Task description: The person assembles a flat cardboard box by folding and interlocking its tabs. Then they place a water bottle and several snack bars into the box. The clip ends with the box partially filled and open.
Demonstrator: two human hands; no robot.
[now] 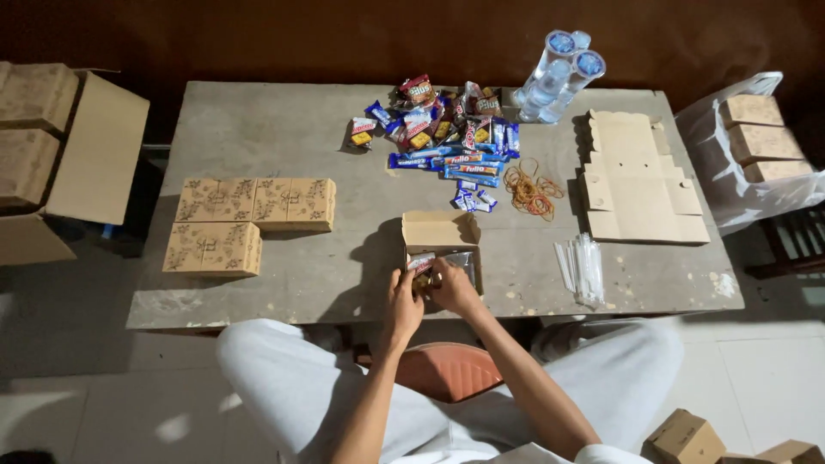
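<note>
Both hands are down in the small open box (441,249) at the near table (284,137) edge, right in front of the person. Left hand (403,302) is at the box's left side, fingers curled in, tips touching the stuff inside; can't tell if it's actually pinching anything. Right hand (453,286) sits just beside it, on the box's middle, fingers bent down onto a shiny wrapper (462,260) in there; grip not clear either. The box lid stands open on the far side of the hands.

Further out beyond the hands: a pile of snack packs (447,137), w/ rubber bands (531,191) just right of it & water bottles (560,76) at the far edge. Right of the right hand, near, lie clear plastic straws (583,266); past those, flat unfolded boxes (638,180). Well left of the left hand, closed patterned boxes (245,215) sit in a group. A white bag (730,172) w/ more boxes is off the table's right end.
</note>
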